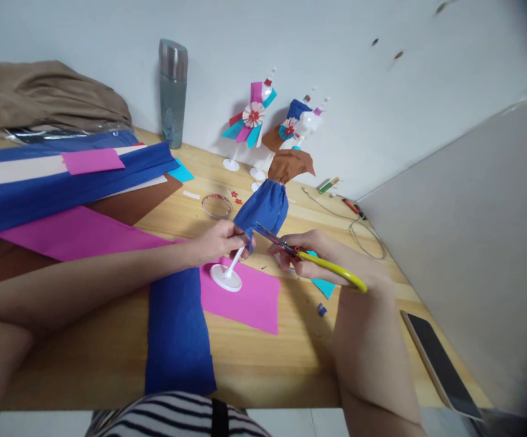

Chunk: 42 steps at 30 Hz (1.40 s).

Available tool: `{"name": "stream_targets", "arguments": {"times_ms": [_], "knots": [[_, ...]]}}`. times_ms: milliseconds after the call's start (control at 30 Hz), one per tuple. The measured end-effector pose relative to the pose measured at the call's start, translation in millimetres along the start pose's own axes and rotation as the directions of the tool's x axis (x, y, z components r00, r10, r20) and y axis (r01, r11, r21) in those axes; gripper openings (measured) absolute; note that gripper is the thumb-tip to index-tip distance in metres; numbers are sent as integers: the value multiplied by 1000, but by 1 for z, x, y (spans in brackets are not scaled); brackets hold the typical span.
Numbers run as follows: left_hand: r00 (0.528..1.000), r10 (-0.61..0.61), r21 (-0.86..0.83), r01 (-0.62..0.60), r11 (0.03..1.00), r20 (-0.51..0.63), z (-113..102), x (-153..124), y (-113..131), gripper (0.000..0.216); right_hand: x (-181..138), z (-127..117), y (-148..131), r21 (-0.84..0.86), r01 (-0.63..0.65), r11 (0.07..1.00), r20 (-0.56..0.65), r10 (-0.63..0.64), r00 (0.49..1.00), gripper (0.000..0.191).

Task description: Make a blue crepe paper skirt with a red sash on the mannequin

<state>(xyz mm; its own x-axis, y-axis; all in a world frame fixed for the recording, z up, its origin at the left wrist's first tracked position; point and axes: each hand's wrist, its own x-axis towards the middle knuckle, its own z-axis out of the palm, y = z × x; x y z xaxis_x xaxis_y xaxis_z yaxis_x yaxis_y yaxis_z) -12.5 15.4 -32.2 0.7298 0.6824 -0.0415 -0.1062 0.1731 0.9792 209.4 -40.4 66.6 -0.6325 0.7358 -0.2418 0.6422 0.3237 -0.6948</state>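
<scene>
Desk: What are the hands doing?

Reporter: A person's left hand (220, 240) pinches the blue hem of one brown-topped, stemmed ornament (261, 209), tilted over pink paper (254, 309) near the middle of the table (267, 376). The right hand (311, 246) grips one pair of yellow-handled scissors (331, 269), blades at the hem; whether they touch it, I cannot tell.

Desk: Count the pieces toward the back edge.

Reporter: Three white round bases show. One ribboned ornament (253, 114) in pink, turquoise and red stands apart, bearing one pleated rosette. The others overlap, one of them a blue-and-brown ornament (298, 109) with another rosette; the held piece's brown top crowds their lower parts.

Desk: And around them?

Reporter: Two small red flowers (238, 201) beside one hoop (216, 207); one flask (173, 100) at the back edge; one cable (375, 250) and one smartphone (440, 361) along the right edge, the phone toward the near corner. One blue strip (179, 340) runs to the near edge. Brown cloth (58, 94) fills the back left corner, behind layered blue paper (31, 194).

Desk: Anything blocked?

Reporter: The left forearm crosses the pink paper; the right hand partly covers one turquoise piece (323, 287).
</scene>
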Motion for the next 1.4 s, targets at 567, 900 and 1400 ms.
{"name": "stream_targets", "arguments": {"times_ms": [567,900,1400], "knots": [[1000,21,28,-21,999,20,0,1,-1,13,-4,1,1,-51,-55,997,-36,53,998,41],[999,6,47,-8,999,38,1,0,1,13,-5,0,0,-64,-50,997,-16,49,999,43],[1000,20,49,-21,999,19,0,1,-3,12,-6,-3,-2,-3,-131,991,-13,131,991,79]]}}
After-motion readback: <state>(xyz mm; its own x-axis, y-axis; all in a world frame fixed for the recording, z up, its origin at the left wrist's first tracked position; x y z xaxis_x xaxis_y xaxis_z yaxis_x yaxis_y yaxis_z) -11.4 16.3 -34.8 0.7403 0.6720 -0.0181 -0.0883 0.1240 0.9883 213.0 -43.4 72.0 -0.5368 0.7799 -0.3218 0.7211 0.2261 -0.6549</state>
